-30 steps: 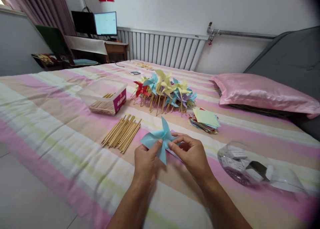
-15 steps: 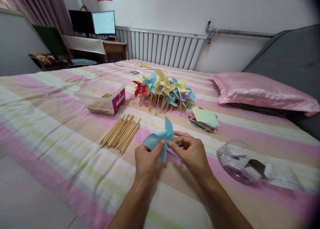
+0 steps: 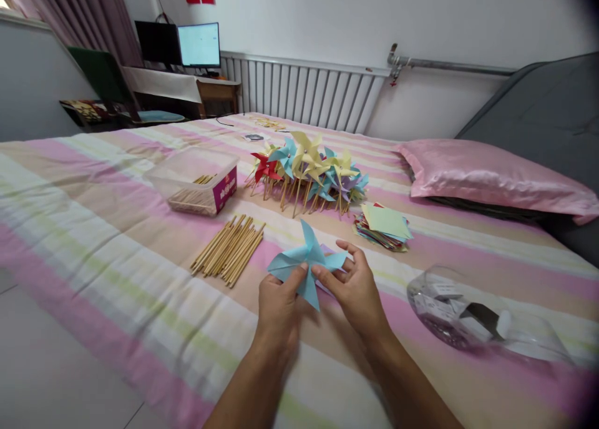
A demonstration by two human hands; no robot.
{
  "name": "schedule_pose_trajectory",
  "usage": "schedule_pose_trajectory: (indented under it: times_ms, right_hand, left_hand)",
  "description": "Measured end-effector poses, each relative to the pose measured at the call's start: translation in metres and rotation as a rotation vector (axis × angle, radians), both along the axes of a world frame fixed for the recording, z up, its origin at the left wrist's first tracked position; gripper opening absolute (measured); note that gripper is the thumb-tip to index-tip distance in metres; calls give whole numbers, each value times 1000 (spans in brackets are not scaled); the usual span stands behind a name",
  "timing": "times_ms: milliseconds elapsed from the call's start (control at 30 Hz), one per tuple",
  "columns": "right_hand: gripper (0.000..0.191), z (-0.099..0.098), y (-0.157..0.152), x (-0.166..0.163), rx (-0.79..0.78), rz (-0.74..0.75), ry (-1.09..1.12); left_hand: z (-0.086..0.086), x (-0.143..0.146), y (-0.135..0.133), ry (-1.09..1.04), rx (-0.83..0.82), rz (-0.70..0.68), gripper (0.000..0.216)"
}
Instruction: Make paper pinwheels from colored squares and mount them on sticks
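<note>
The box (image 3: 225,187) stood left of centre with sticks in it, and the loose sticks (image 3: 228,251) lay fanned on the bed just below; a left elbow or sleeve brushing them could have rolled them apart, since nothing held them. The left hand (image 3: 277,304), at lower centre, pinched the blue pinwheel (image 3: 309,251) with its thumb close by the hub, the fingers under it hidden. The pinwheel was at the centre of the frame, its blades spread; if either thumb eased off, the folded tips might have sprung out, and too hard a press could have creased them. Beyond, the bunch (image 3: 306,160) of pinwheels seemed crowded enough to tangle if knocked. Lavender paper (image 3: 326,249) showed behind the blue blades and could have been dragged along. The right hand (image 3: 356,295) had its thumb at the hub, the index finger raised clear, so its hold looked looser and likelier to slip. Farther right, the stack (image 3: 386,224) was uneven and could have slid if bumped.
</note>
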State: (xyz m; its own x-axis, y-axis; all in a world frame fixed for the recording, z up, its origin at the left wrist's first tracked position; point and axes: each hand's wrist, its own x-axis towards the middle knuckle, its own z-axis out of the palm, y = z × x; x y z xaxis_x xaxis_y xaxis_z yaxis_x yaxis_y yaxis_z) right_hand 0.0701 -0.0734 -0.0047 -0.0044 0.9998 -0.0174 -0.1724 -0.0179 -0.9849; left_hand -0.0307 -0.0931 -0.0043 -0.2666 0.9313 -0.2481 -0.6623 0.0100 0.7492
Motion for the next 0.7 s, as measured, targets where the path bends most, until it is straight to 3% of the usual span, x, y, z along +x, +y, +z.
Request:
schedule_pose_trajectory:
  times_ms: [300, 467, 700]
  right_hand:
    - [73, 1, -1, -1, -134, 21, 180]
    - [77, 1, 11, 19, -138, 90, 88]
    - [78, 10, 17, 42, -150, 222, -107]
  left_hand:
    - [-7, 8, -2, -31, 10, -73, 23]
    - [-4, 1, -3, 31, -35, -207, 25]
    - [0, -3, -2, 272, -67, -189, 29]
